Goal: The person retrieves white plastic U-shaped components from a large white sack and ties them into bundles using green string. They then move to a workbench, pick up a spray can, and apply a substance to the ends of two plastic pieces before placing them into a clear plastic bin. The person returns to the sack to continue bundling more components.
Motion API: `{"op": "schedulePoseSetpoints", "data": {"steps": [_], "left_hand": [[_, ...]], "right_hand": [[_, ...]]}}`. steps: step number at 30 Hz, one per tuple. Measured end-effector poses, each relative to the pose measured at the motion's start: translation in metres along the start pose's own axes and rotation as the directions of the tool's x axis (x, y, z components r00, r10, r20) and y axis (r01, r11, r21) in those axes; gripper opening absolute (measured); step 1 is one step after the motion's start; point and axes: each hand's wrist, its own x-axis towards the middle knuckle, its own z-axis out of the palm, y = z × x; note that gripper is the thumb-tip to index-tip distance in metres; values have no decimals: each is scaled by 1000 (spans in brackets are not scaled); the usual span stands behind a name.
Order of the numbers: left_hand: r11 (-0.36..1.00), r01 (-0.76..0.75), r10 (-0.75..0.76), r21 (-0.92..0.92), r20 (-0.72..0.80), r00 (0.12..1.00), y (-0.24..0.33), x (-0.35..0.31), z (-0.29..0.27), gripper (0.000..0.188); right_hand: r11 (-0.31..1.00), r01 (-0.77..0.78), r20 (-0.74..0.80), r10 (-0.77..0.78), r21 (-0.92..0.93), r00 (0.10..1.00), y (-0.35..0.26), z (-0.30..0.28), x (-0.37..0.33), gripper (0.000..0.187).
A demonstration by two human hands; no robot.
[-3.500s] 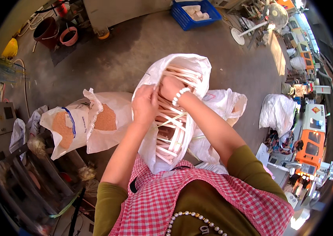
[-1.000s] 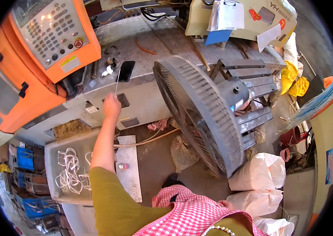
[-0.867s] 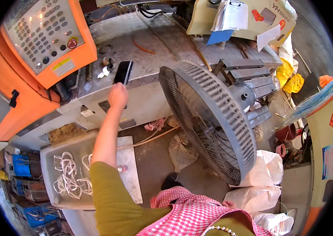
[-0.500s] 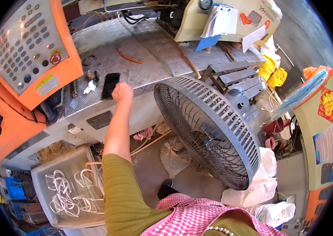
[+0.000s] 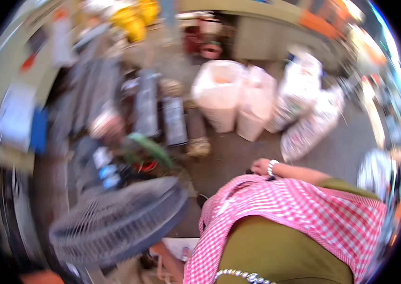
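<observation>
My right hand (image 5: pixel 260 166) is held low in front of the pink checked apron (image 5: pixel 300 199), with a white beaded bracelet (image 5: pixel 271 167) at the wrist. Its fingers are curled, and small dark bits show beside it; what they belong to is too blurred to name. Of my left arm only the forearm (image 5: pixel 172 264) shows, below the grey fan (image 5: pixel 120 222). The fan's round cage hides the left hand, so its fingers and anything in them cannot be seen.
Several white sacks (image 5: pixel 219 94) stand on the floor ahead. Long grey metal pieces (image 5: pixel 147 104) lie to their left, near a blurred green curved thing (image 5: pixel 150 146). Yellow bags (image 5: pixel 129 21) and a dark red bucket (image 5: pixel 192 39) are farther back. Papers (image 5: pixel 15 113) hang on a cream panel at left.
The view has swung right, away from the control panel and the metal ledge. My left hand, earlier closed beside a black phone, is now behind the fan. My right hand has come into view.
</observation>
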Motion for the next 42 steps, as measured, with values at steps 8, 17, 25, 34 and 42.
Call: {"op": "schedulePoseSetpoints", "data": {"steps": [8,17,25,34,42], "left_hand": [[941,286,-336,184,629,701,39,-161,172,28],[995,88,-15,-42,828,561,244,-166,337,29],[971,42,223,-234,959,175,447,-236,505,25],[910,-31,411,-413,892,187,587,-245,733,38],[836,549,47,10,995,-89,698,-272,863,63]], "right_hand": [[654,-330,-162,574,681,803,115,-50,-72,23],[368,91,-371,828,925,421,275,-165,-92,28],[-69,460,-152,892,885,426,350,-284,-50,28],[-384,722,19,889,575,457,386,-282,-16,16],[-65,804,-138,974,592,180,358,-320,-11,10]]}}
